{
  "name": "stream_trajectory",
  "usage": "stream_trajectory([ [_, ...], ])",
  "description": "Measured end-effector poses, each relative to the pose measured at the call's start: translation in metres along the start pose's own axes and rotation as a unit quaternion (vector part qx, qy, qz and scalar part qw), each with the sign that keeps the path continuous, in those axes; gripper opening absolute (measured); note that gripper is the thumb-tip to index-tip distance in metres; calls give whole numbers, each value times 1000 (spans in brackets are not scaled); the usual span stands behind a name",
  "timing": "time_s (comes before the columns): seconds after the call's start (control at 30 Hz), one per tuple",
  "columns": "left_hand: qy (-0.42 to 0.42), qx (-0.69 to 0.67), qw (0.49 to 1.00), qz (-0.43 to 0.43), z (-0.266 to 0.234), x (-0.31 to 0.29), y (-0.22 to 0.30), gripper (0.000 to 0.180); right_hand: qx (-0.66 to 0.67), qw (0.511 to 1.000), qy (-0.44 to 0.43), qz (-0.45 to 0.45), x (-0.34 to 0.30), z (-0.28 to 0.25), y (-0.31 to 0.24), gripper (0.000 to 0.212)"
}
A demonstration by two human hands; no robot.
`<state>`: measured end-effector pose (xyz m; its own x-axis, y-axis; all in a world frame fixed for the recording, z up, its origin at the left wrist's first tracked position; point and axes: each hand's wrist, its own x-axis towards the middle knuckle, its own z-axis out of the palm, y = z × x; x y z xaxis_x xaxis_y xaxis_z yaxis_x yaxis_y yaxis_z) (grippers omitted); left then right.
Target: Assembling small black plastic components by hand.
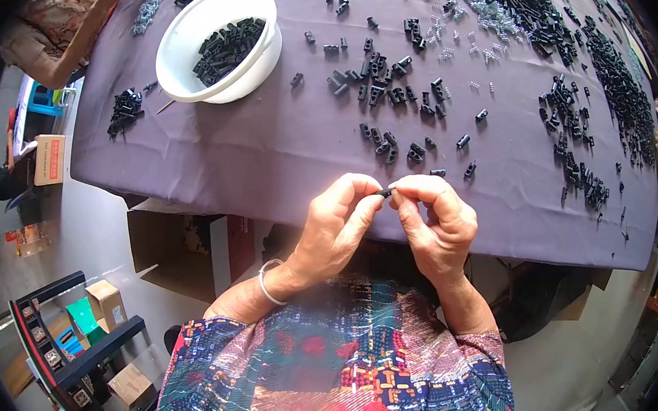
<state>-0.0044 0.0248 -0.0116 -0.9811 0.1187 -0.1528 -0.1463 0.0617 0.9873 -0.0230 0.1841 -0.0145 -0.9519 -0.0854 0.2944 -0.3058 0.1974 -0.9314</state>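
A patterned garment (315, 361) sits nearest, the left hand (333, 223) and right hand (441, 229) pinching a small black part (386, 192) near-right of the white tub (259, 72), with scattered pieces (375, 94) on its right, a dark pile (125, 112) left.

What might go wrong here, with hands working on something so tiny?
The small, black, plastic-looking piece sits between the fingertips of the bare left hand and bare right hand, so it might slip. Loose black cylindrical parts lie just beyond; a dropped piece could get mixed among them.
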Motion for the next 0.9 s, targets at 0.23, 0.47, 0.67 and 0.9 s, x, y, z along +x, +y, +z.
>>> stream_trajectory([
  [0.23, 8, -6, 1000, 10, 2, 1, -1, 15, 4, 1000, -8, 20, 0, 2, 3, 11],
  [0.47, 15, -12, 1000, -2, 1, 3, -1, 11, 20, 997, 10, 70, 1, 5, 1, 16],
  [0.67, 15, -24, 1000, -5, -1, 3, 0, 11, 4, 999, -8, 41, 5, 9, -1, 15],
  [0.9, -12, -133, 990, -54, -9, 6, 2, 12, -33, 997, -12, -69, 0, 13, 7, 35],
])
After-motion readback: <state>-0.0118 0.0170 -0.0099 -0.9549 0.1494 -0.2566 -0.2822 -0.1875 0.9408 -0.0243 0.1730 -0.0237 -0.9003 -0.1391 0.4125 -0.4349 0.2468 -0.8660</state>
